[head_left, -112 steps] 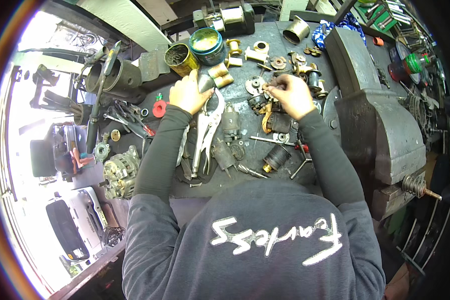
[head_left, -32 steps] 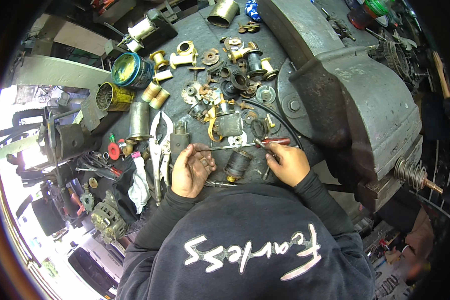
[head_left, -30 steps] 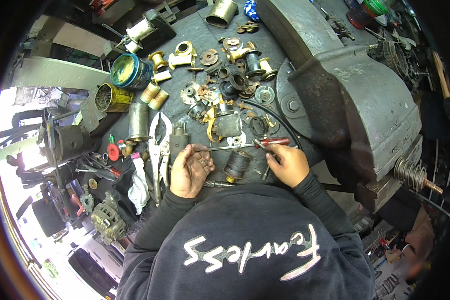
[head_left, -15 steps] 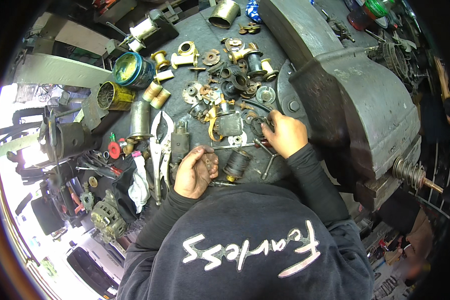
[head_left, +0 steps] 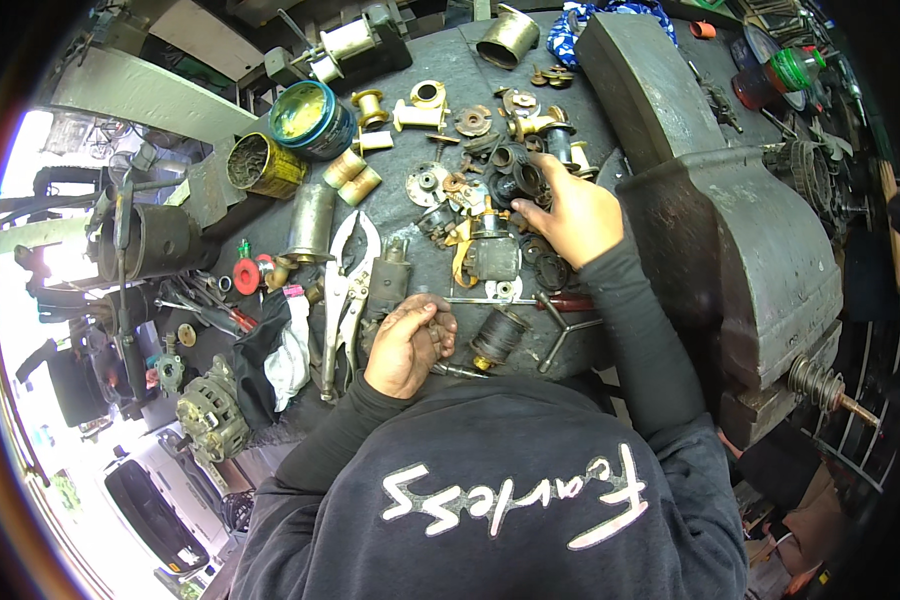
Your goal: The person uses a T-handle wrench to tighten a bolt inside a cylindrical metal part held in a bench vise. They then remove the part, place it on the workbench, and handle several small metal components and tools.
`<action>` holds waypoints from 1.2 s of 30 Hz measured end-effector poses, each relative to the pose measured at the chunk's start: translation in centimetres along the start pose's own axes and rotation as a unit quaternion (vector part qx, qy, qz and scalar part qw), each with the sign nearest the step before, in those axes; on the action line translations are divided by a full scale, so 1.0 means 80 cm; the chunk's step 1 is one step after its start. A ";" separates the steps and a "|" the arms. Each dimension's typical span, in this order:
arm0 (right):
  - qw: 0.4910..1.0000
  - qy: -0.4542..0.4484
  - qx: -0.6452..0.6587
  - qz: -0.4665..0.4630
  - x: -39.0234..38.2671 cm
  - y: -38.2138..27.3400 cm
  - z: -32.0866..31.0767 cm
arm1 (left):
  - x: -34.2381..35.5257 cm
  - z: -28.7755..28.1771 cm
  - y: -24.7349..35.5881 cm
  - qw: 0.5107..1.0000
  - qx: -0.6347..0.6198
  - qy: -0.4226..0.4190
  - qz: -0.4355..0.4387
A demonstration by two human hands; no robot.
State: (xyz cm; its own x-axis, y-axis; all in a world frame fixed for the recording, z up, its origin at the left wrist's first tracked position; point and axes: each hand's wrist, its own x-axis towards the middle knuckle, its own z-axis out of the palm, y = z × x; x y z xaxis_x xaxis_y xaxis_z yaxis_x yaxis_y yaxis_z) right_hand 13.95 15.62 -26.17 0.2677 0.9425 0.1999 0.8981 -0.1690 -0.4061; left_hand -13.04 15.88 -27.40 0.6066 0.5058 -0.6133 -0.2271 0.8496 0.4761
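My right hand [head_left: 578, 212] reaches over the cluster of dirty metal parts, thumb and index finger apart beside a black cup-shaped part [head_left: 519, 182]. Its other fingers are hidden. Close to the front of the bench, my left hand [head_left: 410, 345] is palm up with its fingers curled in; what lies in it is too small to name. Locking pliers [head_left: 338, 312] lie left of that hand. To its right are a black wound cylinder [head_left: 500, 336], a three-armed wrench [head_left: 558, 338] and a red-handled screwdriver [head_left: 570, 302]. A dark cylindrical part [head_left: 494, 259] stands beyond them.
A large grey vise [head_left: 760, 230] takes up the right side. At the left stand an open blue tub of grease [head_left: 305, 115], a yellow can [head_left: 282, 178] and a metal cylinder [head_left: 313, 222]. An alternator [head_left: 213, 425] sits near the left edge, beside a white rag [head_left: 290, 350].
My right hand has moved farther away, from the washers near the wrench to the black parts. The left hand's fingers have curled in more. The whole view has shifted slightly.
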 end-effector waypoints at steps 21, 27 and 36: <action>0.987 -0.124 -0.065 -0.078 0.038 -0.050 0.047 | -0.004 -0.004 0.009 1.000 -0.004 -0.011 0.014; 0.982 -0.132 -0.106 -0.080 0.050 -0.046 0.065 | -0.008 -0.010 0.011 1.000 -0.010 -0.009 0.018; 0.982 -0.161 -0.085 -0.052 0.074 -0.031 0.048 | -0.012 -0.012 0.013 0.999 -0.020 -0.007 0.024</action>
State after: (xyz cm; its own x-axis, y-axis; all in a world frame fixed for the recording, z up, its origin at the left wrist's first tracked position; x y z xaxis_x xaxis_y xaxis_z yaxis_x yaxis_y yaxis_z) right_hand 11.94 22.74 -27.41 0.0721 0.9949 -0.0701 0.9672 -0.0869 -0.2385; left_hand -14.57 16.41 -26.93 0.6044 0.5445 -0.5816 -0.2864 0.8297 0.4792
